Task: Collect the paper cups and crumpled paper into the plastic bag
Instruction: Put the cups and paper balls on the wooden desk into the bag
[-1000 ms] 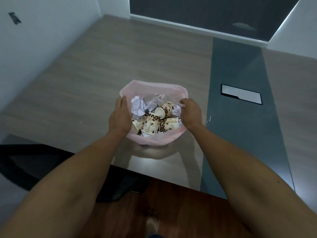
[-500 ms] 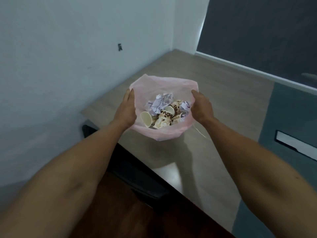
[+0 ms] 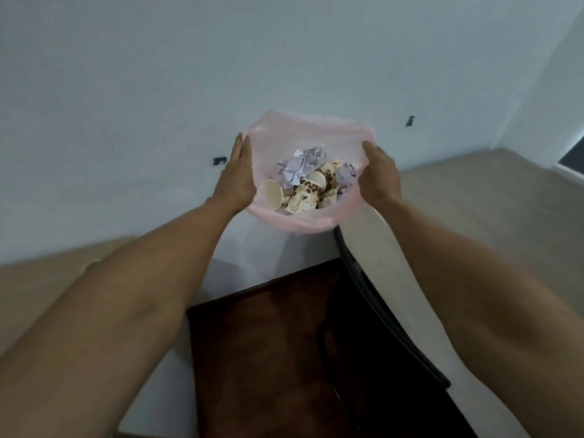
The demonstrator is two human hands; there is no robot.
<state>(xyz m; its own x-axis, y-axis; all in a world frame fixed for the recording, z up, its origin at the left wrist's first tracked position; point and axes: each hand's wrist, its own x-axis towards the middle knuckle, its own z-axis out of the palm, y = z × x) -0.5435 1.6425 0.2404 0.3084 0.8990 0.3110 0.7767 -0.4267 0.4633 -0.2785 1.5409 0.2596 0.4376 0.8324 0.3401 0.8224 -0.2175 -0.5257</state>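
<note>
- Head view: we hold a pink plastic bag (image 3: 316, 129) open in front of a white wall (image 3: 158, 74), one hand on each side of its mouth.
- Our left hand (image 3: 235, 181) lies along the bag's left rim with fingers nearly straight and pointing up; whether the thumb pinches the film we cannot tell, as the palm side is hidden.
- Our right hand (image 3: 379, 178) has its grip closed on the bag's right rim, fingers curled over the edge.
- The bag hangs clear of the counter (image 3: 474, 191), whose pale wood-grain top runs off to the right; a dark edge borders it near the bag's lower corner.
- Inside the bag lie several paper cups (image 3: 308, 192) printed with brown coffee-bean spots, tipped on their sides; one pale cup (image 3: 273, 194) turns its open mouth toward us at the left.
- Crumpled paper (image 3: 300, 167) in white and light purple sits behind the cups, and another wad (image 3: 346, 177) rests against the right wall of the bag.
- Below our forearms we see a dark reddish-brown floor (image 3: 268, 343).
- Two small dark marks (image 3: 410, 121) show on the wall, one at each side of the bag.
</note>
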